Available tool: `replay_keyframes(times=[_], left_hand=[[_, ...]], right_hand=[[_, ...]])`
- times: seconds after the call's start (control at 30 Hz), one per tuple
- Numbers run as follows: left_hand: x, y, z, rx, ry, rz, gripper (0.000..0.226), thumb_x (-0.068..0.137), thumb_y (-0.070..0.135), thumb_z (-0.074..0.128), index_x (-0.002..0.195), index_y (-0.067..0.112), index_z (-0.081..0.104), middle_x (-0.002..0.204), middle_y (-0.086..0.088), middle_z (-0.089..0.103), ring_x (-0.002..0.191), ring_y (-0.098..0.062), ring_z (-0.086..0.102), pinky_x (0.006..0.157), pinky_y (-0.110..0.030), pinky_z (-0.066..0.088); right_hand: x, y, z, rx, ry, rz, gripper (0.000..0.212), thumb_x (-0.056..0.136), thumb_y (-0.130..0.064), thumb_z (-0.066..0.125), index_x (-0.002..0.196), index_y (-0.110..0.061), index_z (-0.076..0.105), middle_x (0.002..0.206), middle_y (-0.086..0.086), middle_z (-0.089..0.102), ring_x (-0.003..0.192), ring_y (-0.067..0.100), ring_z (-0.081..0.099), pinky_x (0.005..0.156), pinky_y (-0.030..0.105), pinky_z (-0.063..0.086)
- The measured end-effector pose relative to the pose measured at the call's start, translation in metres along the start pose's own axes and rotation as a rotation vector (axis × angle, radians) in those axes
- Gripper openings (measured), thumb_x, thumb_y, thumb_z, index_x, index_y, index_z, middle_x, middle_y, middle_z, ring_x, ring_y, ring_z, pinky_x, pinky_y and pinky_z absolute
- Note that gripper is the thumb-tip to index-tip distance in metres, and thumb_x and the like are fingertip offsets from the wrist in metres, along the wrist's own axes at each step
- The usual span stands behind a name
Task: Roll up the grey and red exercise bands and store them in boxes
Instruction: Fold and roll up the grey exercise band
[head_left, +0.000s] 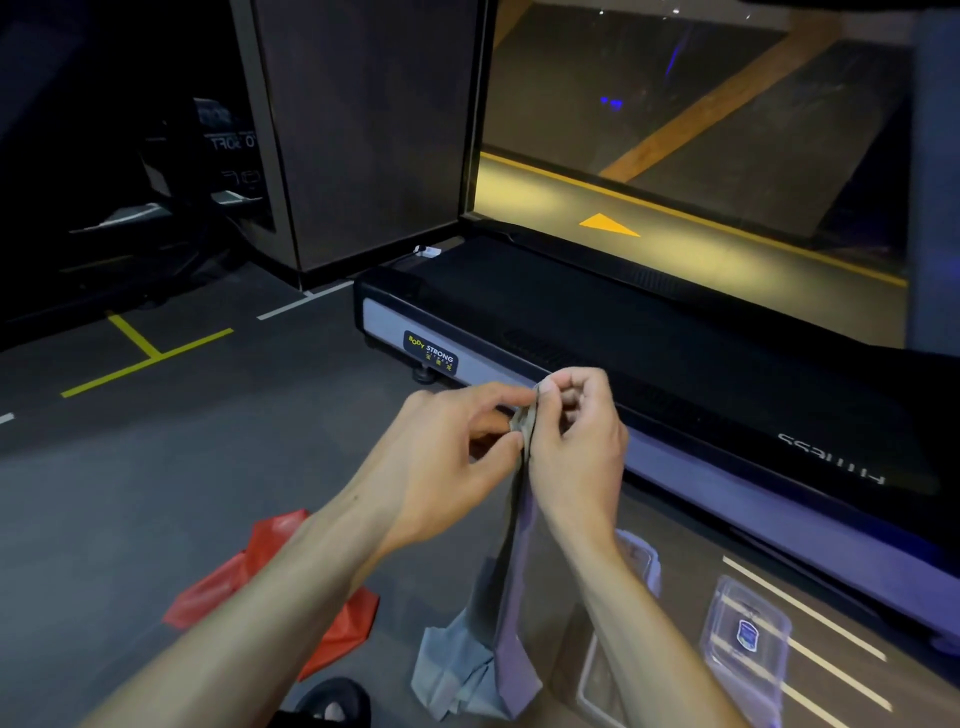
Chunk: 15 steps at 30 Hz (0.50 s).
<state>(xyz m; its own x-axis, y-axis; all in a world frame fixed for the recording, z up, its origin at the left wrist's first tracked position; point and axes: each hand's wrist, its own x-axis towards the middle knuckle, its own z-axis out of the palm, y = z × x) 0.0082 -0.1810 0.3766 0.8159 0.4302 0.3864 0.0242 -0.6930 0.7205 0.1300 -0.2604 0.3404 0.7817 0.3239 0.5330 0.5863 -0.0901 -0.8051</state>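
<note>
Both hands are meeting at chest height over the floor, and the grey band is hanging straight down between them, its long axis vertical, tail bunching on the floor. The left hand is pinching the top end from one side, the right hand curling its fingers round the same end from the other. The roll looks barely started. The red band is lying loose on the floor, down left. Clear boxes are waiting down right, nearer the right hand.
</note>
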Motion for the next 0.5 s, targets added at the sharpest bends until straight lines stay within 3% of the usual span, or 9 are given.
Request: replay_keyframes(times=[0.2,0.37,0.5], left_hand=[[0.004,-0.002,0.003,-0.003,0.023,0.016,0.035,0.093,0.027,0.070,0.128,0.026,0.065,0.086,0.019,0.076,0.086,0.011,0.069,0.085,-0.019,0.056],[0.015,-0.015,0.005,0.093,0.033,0.058,0.026,0.099,0.031,0.065,0.124,0.033,0.064,0.081,0.022,0.074,0.076,0.002,0.069,0.077,-0.026,0.055],[0.026,-0.027,0.005,0.092,0.057,0.058,0.021,0.101,0.031,0.060,0.121,0.032,0.066,0.091,0.022,0.075,0.083,0.002,0.070,0.080,-0.030,0.056]], right_hand=[[0.003,0.007,0.006,-0.007,-0.016,0.012,0.007,0.100,-0.017,0.053,0.093,-0.017,0.055,0.076,-0.006,0.061,0.073,0.019,0.060,0.071,0.048,0.051],[0.010,0.009,0.013,-0.079,-0.002,0.045,0.007,0.097,-0.014,0.057,0.091,-0.017,0.056,0.073,-0.006,0.062,0.075,0.018,0.061,0.073,0.045,0.051],[0.019,0.007,0.017,-0.094,-0.026,0.090,0.009,0.096,-0.014,0.060,0.089,-0.018,0.057,0.074,-0.008,0.063,0.075,0.015,0.062,0.073,0.040,0.050]])
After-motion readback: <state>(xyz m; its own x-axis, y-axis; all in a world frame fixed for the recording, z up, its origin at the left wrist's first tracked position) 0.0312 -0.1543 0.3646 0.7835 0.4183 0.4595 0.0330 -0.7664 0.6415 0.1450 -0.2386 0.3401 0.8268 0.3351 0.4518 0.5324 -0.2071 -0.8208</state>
